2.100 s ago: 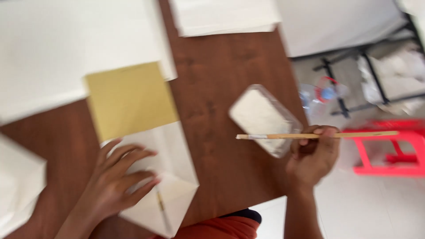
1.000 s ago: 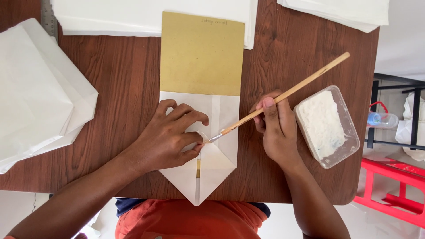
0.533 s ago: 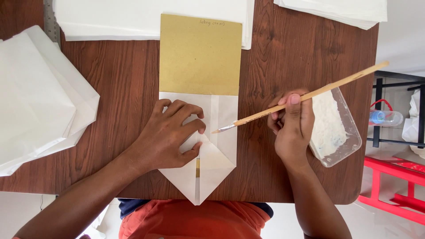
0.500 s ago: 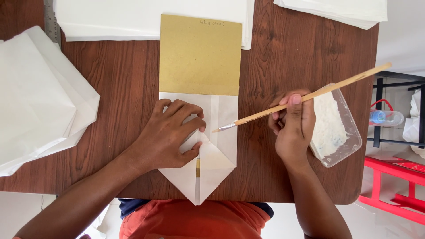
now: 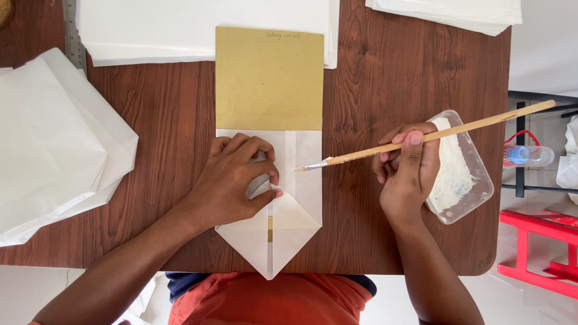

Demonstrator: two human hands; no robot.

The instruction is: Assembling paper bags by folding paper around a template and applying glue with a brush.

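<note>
Moved: brush [image 5: 421,139] tip lifted off the paper, now at 3 o'clock of the fold.
Right hand [image 5: 406,174]: closed around brush.
Left hand [image 5: 238,180]: fingers curled, pressing the folded paper bag [image 5: 295,198] at bench [image 5: 168,162] centre.
Handling: light, thin, creases easily; hold flat near the fold.

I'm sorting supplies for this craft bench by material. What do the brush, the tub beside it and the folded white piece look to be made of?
Brush: a pale wooden or bamboo stick, matt, with a metal-looking ferrule near the tip. Tub: clear, glossy plastic, holding white paste. Folded white piece: thin, slightly translucent paper with sharp creases, wrapped over a mustard card, apparently matt cardboard.
</note>
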